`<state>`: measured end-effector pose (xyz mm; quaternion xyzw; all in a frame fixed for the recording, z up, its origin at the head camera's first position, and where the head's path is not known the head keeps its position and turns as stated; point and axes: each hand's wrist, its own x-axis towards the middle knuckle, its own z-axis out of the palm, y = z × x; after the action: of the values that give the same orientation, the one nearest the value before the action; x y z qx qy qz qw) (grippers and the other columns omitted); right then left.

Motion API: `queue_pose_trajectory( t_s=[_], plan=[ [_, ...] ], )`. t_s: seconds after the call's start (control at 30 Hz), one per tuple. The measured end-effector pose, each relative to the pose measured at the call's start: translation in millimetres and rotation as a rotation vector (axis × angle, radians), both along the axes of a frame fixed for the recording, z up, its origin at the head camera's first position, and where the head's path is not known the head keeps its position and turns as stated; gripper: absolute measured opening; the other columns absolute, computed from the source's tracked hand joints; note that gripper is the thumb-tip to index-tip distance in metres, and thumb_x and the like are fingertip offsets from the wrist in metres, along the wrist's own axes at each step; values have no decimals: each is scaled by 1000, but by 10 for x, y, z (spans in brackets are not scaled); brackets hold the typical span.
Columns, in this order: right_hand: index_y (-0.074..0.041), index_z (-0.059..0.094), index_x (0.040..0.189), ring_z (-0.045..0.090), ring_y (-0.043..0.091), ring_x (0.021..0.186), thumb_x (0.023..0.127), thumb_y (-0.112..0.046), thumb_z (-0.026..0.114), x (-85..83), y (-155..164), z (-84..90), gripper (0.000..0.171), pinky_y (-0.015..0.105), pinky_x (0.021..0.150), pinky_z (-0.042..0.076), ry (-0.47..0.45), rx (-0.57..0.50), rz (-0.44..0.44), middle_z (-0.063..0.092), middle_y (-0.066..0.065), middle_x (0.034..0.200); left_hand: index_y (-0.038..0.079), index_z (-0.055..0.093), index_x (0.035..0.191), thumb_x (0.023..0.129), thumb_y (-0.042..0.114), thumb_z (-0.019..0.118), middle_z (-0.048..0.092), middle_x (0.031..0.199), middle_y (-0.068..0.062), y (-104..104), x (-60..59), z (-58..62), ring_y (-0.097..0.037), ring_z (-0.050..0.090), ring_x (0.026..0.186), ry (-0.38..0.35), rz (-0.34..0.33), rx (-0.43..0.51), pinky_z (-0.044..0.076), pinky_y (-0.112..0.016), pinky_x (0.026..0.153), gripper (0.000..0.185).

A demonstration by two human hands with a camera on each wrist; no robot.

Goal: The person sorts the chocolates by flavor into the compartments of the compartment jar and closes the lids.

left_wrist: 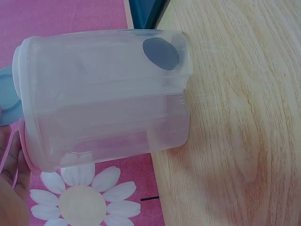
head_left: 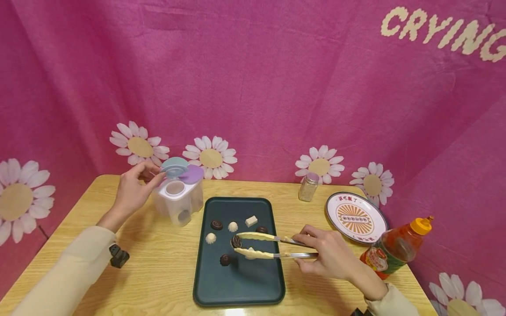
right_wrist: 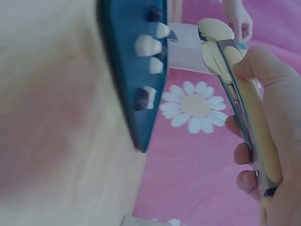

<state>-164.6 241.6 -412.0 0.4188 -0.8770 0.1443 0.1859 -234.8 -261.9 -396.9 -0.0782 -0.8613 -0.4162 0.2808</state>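
Tongs pinch a dark sweet over the tray.

The right hand (head_left: 330,256) grips the tongs (head_left: 269,246), whose tips close on a dark sweet (head_left: 236,241) near the middle of the green tray (head_left: 241,289); the tray's near half is bare. The left hand (head_left: 132,191), fingers curled, holds the blue lid (head_left: 175,166) of the clear container (head_left: 179,202) just beside the tray's far-left corner.
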Motion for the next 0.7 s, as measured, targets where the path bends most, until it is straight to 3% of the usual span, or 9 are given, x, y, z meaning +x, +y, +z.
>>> queue_pose_trajectory(
  t_s=[0.27, 0.53, 0.7],
  plan=[
    [-20, 79, 107, 48, -5, 63, 73, -36, 87, -295, -255, 138, 39, 10, 54, 33, 80, -25, 26, 68, -10, 92, 3, 68, 106, 96, 13, 77, 66, 89, -4, -3, -8, -11, 1, 53, 77, 0, 0, 4, 45, -5, 71, 17],
    [-17, 79, 113, 47, 0, 63, 79, -46, 81, -570, -607, 287, 45, 13, 54, 28, 78, -3, 28, 71, -4, 97, 3, 68, 107, 97, 14, 76, 67, 92, -6, -6, 2, 2, 1, 53, 79, -12, -2, -6, 45, -7, 72, 17],
    [-14, 79, 115, 53, 5, 66, 80, -42, 80, -753, -856, 343, 45, 15, 54, 31, 46, -10, 33, 72, 0, 99, 2, 68, 105, 95, 11, 78, 65, 85, -7, -13, -5, 10, 2, 53, 75, 9, -6, -6, 46, -10, 68, 16]
  ],
)
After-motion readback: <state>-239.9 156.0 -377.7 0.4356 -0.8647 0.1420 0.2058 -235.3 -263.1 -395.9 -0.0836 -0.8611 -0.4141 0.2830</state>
